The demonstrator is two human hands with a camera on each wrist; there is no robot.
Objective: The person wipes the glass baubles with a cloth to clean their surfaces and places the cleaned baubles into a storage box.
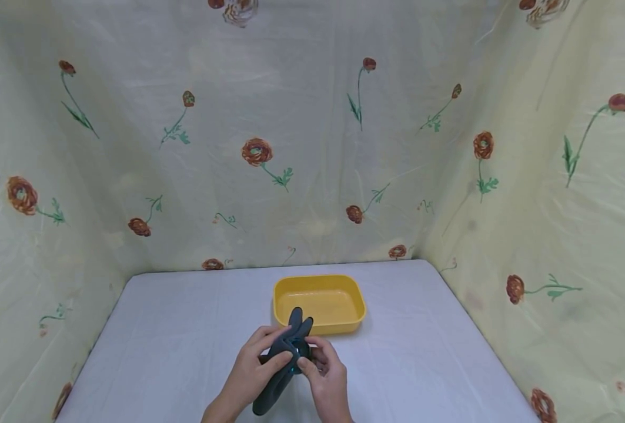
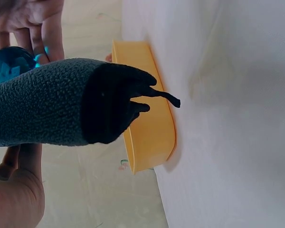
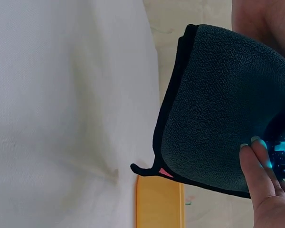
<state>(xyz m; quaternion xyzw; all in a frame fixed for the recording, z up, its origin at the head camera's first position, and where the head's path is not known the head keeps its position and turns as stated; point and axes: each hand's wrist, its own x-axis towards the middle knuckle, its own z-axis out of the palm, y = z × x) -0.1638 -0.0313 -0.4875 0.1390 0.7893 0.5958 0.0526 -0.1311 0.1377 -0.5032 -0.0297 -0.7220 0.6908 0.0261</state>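
A dark grey towel (image 1: 272, 390) with black edging hangs folded from my left hand (image 1: 254, 367), which grips it with the thumb in front. Low in the left wrist view, part of that hand (image 2: 21, 194) shows beside the cloth. My right hand (image 1: 327, 376) holds a shiny dark blue ball (image 1: 303, 349) against the towel between thumb and fingers. The right wrist view shows the ball (image 3: 282, 148) partly cut off at the edge, with two fingertips touching the fleecy towel (image 3: 213, 104). A small black loop sticks out from the towel's corner.
Behind the hands a yellow rectangular tub (image 1: 320, 302) stands on the white-covered table (image 1: 185, 317). Curtains (image 1: 312, 117) printed with flowers enclose the table at the back and both sides.
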